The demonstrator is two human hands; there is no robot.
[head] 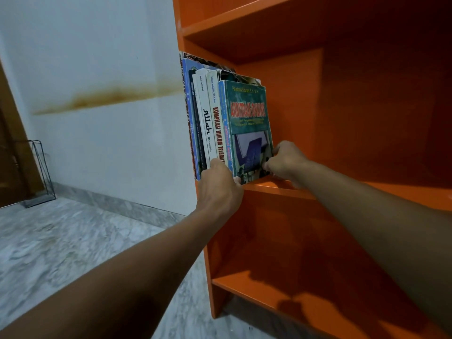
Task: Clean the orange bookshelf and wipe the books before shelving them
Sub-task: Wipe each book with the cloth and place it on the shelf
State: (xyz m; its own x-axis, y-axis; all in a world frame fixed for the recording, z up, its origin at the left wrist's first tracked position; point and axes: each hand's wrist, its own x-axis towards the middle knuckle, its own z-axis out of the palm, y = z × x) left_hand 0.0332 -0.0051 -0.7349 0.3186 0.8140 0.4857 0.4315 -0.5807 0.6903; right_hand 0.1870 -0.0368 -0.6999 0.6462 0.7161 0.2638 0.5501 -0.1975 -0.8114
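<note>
Stretching bare forearms (127, 277); clasping upright paperback row (210, 123) with left hand (220, 187), pinching green-covered paperback (249, 128) with right hand (286, 162); seemingly mid-shelving on glossy orange bookshelf (367, 106).

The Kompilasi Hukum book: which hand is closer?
Left. The left hand grips the books at the foot of the Kompilasi Hukum book; the right hand pinches a lower corner of the green book, further right.

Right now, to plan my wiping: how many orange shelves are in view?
3. An upper shelf above the books, a middle shelf under them, a lower shelf near the floor. More may sit above, out of frame.
</note>
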